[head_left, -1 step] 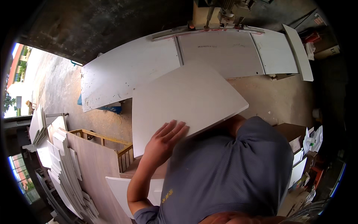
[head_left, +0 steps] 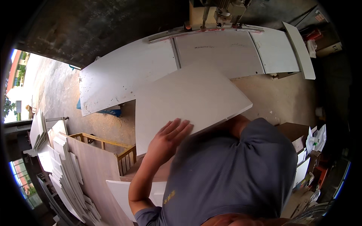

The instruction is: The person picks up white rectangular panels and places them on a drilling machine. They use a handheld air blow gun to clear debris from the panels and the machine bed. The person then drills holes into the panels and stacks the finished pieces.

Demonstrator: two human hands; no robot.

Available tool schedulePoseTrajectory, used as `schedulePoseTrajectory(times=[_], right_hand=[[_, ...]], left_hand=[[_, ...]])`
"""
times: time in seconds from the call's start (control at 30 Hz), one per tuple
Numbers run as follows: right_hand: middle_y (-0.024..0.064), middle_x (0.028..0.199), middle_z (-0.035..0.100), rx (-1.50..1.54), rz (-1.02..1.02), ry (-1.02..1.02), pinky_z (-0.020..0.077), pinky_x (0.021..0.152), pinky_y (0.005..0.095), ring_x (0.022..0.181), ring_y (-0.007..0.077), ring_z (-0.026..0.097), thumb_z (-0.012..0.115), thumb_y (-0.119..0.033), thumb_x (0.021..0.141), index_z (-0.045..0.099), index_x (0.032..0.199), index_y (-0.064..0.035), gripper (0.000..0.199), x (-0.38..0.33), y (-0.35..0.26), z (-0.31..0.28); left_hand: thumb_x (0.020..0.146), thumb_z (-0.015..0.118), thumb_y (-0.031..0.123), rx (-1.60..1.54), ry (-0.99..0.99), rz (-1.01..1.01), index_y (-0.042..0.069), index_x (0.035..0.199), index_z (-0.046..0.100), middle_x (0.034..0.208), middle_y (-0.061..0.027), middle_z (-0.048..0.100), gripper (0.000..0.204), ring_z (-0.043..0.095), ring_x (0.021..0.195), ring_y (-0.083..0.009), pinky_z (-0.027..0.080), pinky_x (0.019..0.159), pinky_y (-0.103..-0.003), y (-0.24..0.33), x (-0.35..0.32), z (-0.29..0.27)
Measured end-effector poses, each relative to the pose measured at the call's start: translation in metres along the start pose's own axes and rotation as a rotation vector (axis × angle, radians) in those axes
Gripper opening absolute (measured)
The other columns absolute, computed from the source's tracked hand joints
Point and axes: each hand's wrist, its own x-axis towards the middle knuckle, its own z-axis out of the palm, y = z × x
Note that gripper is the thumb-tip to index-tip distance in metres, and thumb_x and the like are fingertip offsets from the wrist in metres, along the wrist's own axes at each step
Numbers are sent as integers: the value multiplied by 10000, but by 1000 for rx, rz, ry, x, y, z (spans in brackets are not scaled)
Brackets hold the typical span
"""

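Note:
A large pale board (head_left: 188, 100) is tilted in front of my body, its far edge overlapping the white work table. Fingers stretched out, my left hand (head_left: 167, 137) lies flat on the board's upper face near its near-left edge. My right forearm (head_left: 236, 125) passes under the board's near-right edge. The right hand itself is hidden beneath the board, so its grip does not show.
A long white work table (head_left: 120, 75) holds a grey-beige panel (head_left: 218, 51) below drill-like machine parts (head_left: 222, 15). Stacked white boards (head_left: 66, 169) and a yellow-framed cart (head_left: 126, 154) stand at left. Boxes and plastic bags (head_left: 319, 137) lie at right.
The table and surroundings sit slightly further left in the picture. The board keeps nearly the same tilt, and my left hand stays flat on it.

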Motion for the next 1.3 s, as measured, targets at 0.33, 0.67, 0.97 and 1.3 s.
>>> schedulePoseTrajectory(times=[0.33,0.67,0.97,1.3], right_hand=[[164,1270,536,155,-245,4,475,956,396,1142,260,548,533,-172,903,433,1355,-10,491,-13,-148,-86],[154,1228,566,163,-360,72,479,941,388,1109,244,561,534,-174,904,461,1333,-9,466,-48,-253,-181],[10,801,546,-338,-100,884,352,361,251,461,98,447,567,-316,893,556,986,-91,244,-183,-413,-530],[2,733,552,-1002,330,147,405,428,241,609,67,518,605,-269,897,581,1162,-6,375,-134,-458,-397]], left_hand=[[687,447,-160,-253,-124,136,125,1325,526,1334,-90,549,702,480,1266,-283,400,1067,-381,61,225,78],[766,468,-109,-77,-260,266,155,1407,430,1450,-65,439,695,418,1318,-294,352,1096,-394,113,331,163],[766,517,-94,23,-330,173,226,1439,390,1538,-17,296,755,252,1416,-329,213,1146,-531,133,377,240],[824,516,23,391,-39,-222,272,1478,296,1577,-72,126,734,90,1435,-425,83,1009,-786,64,407,406]])
